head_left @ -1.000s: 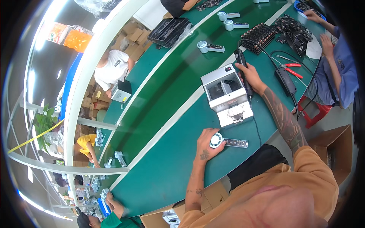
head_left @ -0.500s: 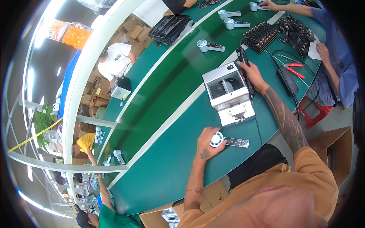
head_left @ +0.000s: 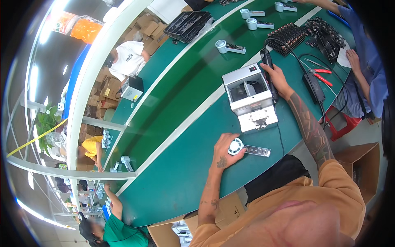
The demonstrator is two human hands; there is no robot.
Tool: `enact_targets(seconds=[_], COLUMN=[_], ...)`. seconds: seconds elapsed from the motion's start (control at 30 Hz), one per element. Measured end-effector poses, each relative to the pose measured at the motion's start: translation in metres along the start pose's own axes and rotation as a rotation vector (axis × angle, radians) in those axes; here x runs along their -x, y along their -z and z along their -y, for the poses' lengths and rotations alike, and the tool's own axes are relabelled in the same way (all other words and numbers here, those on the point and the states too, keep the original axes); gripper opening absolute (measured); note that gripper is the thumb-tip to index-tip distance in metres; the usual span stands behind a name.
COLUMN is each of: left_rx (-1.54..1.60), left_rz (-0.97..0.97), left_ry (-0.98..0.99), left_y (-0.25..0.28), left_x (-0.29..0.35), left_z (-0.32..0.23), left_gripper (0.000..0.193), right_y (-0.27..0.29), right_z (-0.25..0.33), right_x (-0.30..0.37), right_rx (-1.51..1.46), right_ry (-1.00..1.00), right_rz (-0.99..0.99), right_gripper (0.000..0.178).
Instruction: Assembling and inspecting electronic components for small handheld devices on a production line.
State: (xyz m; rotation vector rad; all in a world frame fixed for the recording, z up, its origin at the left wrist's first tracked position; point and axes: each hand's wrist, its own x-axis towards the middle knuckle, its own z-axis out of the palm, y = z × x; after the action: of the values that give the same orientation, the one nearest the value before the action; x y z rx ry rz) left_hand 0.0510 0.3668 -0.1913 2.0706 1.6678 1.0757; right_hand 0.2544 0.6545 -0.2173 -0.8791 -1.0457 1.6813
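Observation:
My left hand [head_left: 224,150] is closed around the round white head of a small handheld fan [head_left: 236,146]. Its handle lies along the green bench pointing right, with the circuit board [head_left: 259,151] exposed. Up and to the right, my right hand [head_left: 278,81] grips a black electric screwdriver [head_left: 266,59], held upright along the right side of a silver screw feeder [head_left: 249,101]. The tool's lower tip is hard to make out beside the machine. The feeder stands just beyond the fan, its open top showing a dark tray.
Several part-built fans [head_left: 221,46] sit on the green conveyor [head_left: 177,96]. Red-handled pliers [head_left: 323,71], a black power box [head_left: 313,87] and cables lie to the right, below stacked circuit boards [head_left: 288,38]. Cardboard boxes [head_left: 358,173] stand beside me. Co-workers sit around the line.
The picture has shifted slightly. My hands keep their holds on the fan and the screwdriver. At the top right, a co-worker's hand has drawn away from a fan on the conveyor.

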Motion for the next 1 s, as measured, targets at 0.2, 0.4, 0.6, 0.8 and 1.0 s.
enact_targets(seconds=[0.2, 0.4, 0.6, 0.8, 1.0], left_rx=[0.006, 0.019, 0.032, 0.026, 0.008], left_rz=[-0.003, 0.011, 0.01, 0.013, 0.003], left_ry=[0.009, 0.023, 0.023, 0.013, -0.006], left_y=[-0.0001, 0.0001, -0.0014, -0.0008, 0.0007], left_x=[-0.0005, -0.0004, 0.0022, -0.0011, 0.0026], left_z=[0.0002, -0.0013, 0.0016, -0.0008, 0.0036], left_gripper=[0.046, 0.046, 0.046, 0.047, 0.048], right_y=[0.0, 0.0012, 0.0003, 0.0039, -0.003], right_z=[-0.002, -0.0023, -0.0045, -0.0071, -0.0028], right_x=[-0.0019, -0.0028, -0.0034, -0.0067, -0.0024], right_rx=[0.001, -0.001, 0.021, 0.006, -0.031], right_ry=[-0.007, -0.003, -0.007, -0.011, -0.021], right_rz=[-0.005, -0.017, -0.024, -0.034, -0.002], right_gripper=[0.032, 0.032, 0.033, 0.033, 0.032])
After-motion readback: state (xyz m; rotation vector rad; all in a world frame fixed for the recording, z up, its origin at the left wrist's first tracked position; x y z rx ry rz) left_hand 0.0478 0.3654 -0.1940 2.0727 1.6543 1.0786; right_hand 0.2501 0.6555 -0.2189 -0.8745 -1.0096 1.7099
